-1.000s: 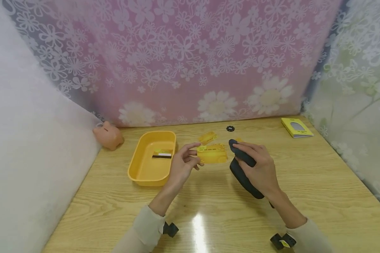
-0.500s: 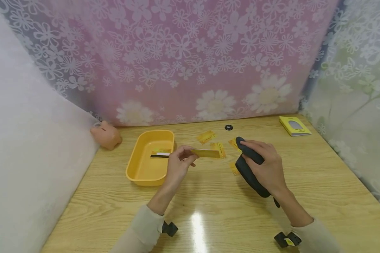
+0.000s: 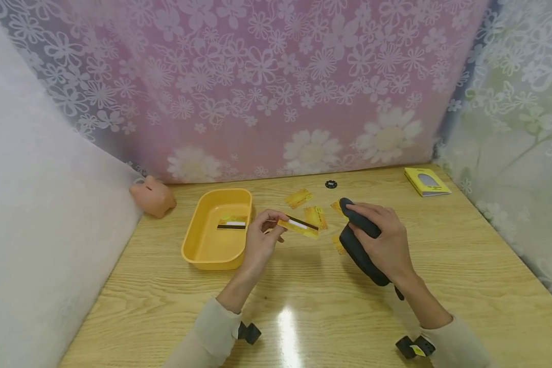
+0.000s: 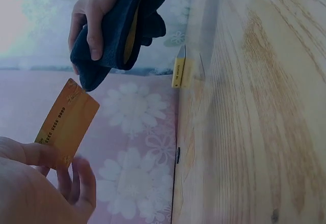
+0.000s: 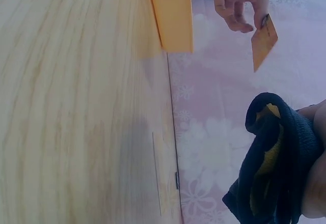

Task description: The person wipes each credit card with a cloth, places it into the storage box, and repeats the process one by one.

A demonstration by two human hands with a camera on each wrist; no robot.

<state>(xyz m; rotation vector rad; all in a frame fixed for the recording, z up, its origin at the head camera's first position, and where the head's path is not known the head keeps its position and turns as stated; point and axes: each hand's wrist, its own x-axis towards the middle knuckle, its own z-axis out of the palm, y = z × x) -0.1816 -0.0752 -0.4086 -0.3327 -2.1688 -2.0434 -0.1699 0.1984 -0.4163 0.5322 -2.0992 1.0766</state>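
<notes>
My left hand (image 3: 262,236) pinches a yellow bank card (image 3: 299,226) by one end, between thumb and fingers, above the table. Its back, with a black stripe and a white strip, faces the head camera; the left wrist view shows the numbered front of the bank card (image 4: 69,119). In my right hand (image 3: 383,243) I grip a folded dark blue cloth (image 3: 361,255), held a little to the right of the card and apart from it. Yellow shows inside the folds of the cloth (image 5: 267,168) in the right wrist view.
A yellow tub (image 3: 195,250) with a card (image 3: 231,225) in it stands left of my left hand. Several yellow cards, one of them a card (image 3: 299,198) farther back, lie on the table near a black chip (image 3: 331,184). A piggy bank (image 3: 153,198) and a yellow booklet (image 3: 427,182) stand farther out.
My left hand has turned the bank card over, from its numbered front through edge-on to its striped back. My right hand has moved slightly right with the cloth, uncovering more cards.
</notes>
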